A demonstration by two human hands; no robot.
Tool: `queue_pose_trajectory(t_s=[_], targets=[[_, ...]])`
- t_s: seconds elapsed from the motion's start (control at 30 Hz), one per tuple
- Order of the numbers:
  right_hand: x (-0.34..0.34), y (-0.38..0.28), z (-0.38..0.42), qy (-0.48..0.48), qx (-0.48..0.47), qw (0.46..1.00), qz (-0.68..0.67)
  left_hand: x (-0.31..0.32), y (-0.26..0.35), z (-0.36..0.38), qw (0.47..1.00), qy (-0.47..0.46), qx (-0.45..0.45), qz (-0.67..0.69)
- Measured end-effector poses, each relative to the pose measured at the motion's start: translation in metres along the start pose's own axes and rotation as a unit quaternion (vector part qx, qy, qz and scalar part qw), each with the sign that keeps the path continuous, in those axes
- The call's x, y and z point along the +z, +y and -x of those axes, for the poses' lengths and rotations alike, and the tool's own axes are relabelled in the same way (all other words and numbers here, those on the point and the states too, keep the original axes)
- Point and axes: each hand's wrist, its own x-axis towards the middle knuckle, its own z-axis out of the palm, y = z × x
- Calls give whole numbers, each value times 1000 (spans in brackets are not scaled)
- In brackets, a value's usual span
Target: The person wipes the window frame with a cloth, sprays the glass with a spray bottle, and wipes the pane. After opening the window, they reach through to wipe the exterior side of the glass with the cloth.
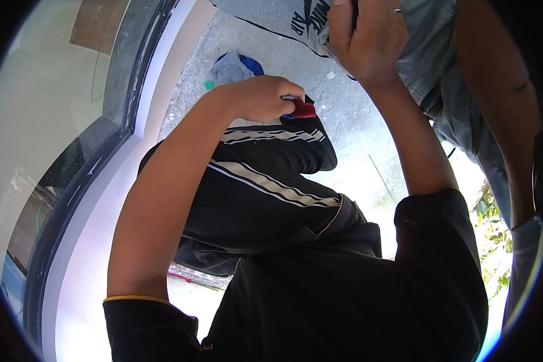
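My left hand [266, 99] is closed around a small dark red and blue piece [304, 109], just above the knee of my black trousers [265, 199]. Its exact kind is hard to make out, and part of it is hidden by my fingers. At the top, my right hand [371, 48] lies over a grey printed cloth [277, 17] with black lettering and a dark edge line. The fingers of that hand bend away from me near the frame's edge, and something dark shows between thumb and fingers.
A crumpled grey-blue cloth [232, 68] with a blue item [251, 64] lies on the concrete floor [193, 78], by a small green piece [209, 85]. A dark-framed glass pane [54, 120] stands at left. Another person's arm [495, 78] is at right.
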Motion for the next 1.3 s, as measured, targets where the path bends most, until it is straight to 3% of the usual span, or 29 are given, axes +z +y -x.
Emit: queue_pose_trajectory(t_s=[0.1,0.2,0.27,0.37,0.43,0.53,0.6,0.63,0.7,0.77,0.87,0.93,1.03,1.13,1.27,1.3], targets=[[4,7,8,50,-8,998,-36,15,-6,30,987,-128,-96,18],[-2,7,3,25,4,998,-54,-19,12,64,958,-148,-245,13],[-1,6,0,2,3,999,-46,-38,-2,75,923,-210,-320,-41],[4,3,-4,3,-1,999,-37,-63,-24,96,909,-145,-390,16],[2,-3,1,0,-1,999,-33,-54,-22,104,910,154,-333,191],[4,-5,2,0,-4,1000,-18,-48,-17,73,944,142,-265,134],[5,-2,0,-1,-8,1000,-11,-36,3,42,958,84,-242,125],[5,-1,0,2,-12,1000,-10,-29,21,31,973,41,-216,70],[6,-1,0,10,-18,1000,-9,2,15,13,975,-145,-169,-1],[7,-1,1,9,-13,1000,-10,17,3,19,976,-147,-116,-113],[15,5,3,49,-25,998,-8,-22,27,36,943,-215,-241,-84],[13,6,3,51,-25,998,-15,-41,20,50,930,-233,-260,-118],[6,2,0,27,-10,999,-17,-70,16,63,881,-251,-363,-173],[12,4,2,41,-22,999,-4,-63,2,67,955,-64,-288,-46],[7,-1,0,31,-15,999,-11,-6,0,-3,989,32,-140,-42],[6,-2,-1,27,-8,999,-15,9,-3,-5,989,-28,-133,-61]])
